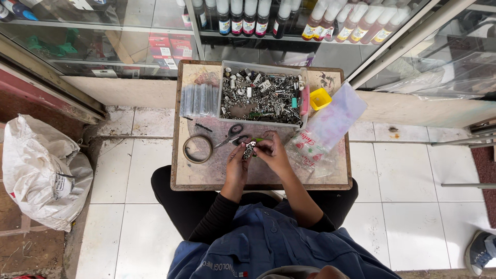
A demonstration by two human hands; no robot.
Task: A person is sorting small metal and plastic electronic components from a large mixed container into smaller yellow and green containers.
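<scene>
From the head view, the left hand (236, 164) and right hand (272, 153) meet over the small wooden bench (206, 178), fingers of both closed on a small metal part (250, 149) held just above it. Scissors (231, 135) lie just beside the hands, a tape roll (198, 149) to the left, and a clear tray of metal parts (262, 94) beyond.

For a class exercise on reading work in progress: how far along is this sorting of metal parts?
Done: nothing visibly set aside as finished. In hand: the left hand and right hand hold one small metal part together above the table. Left: the clear tray is full of metal pieces, scissors lying idle.
</scene>
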